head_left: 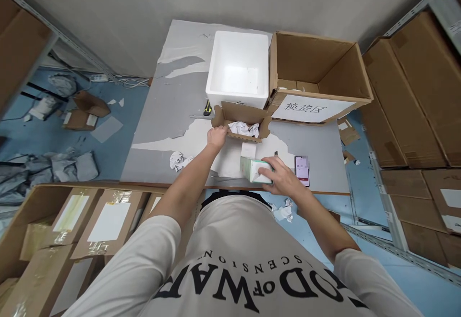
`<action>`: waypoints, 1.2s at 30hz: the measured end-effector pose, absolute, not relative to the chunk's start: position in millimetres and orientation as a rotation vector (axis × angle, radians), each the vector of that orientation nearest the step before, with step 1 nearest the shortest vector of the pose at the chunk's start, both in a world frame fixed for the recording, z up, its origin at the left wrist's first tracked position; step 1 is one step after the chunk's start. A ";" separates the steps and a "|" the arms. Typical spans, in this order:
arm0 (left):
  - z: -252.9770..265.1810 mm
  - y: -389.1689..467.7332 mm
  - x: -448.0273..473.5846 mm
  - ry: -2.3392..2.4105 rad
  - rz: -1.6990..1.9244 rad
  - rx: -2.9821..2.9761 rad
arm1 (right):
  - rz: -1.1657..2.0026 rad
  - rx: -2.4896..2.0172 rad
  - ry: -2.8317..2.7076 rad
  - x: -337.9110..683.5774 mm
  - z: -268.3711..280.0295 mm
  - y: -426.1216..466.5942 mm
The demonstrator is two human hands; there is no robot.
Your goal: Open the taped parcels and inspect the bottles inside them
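At the near edge of the bench (173, 96), the right hand (284, 177) reaches forward, fingers wrapped over a small pale-green carton (255, 170) lying on its side. The left hand (217, 137), arm outstretched, grips the near-left flap of one small open cardboard box (242, 115) (crumpled white paper inside). Behind stand one white foam box (239, 67) and one large brown carton (317, 74); one phone (302, 169) lies right.
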State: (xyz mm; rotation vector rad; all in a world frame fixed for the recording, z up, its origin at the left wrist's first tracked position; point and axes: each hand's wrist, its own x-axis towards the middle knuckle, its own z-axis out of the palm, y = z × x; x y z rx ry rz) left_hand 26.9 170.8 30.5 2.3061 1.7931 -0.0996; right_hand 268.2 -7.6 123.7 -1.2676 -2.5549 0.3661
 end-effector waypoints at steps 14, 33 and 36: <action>33.8 127.4 19.6 1.730 0.130 2.370 | 0.501 -1.443 -2.586 250.8 43.3 51.9; -4.0 75.6 60.6 1.132 0.483 2.016 | 0.489 -1.296 -2.674 257.8 66.1 15.5; -6.8 75.8 60.5 1.107 0.508 2.016 | 0.512 -1.425 -2.698 253.3 65.5 18.8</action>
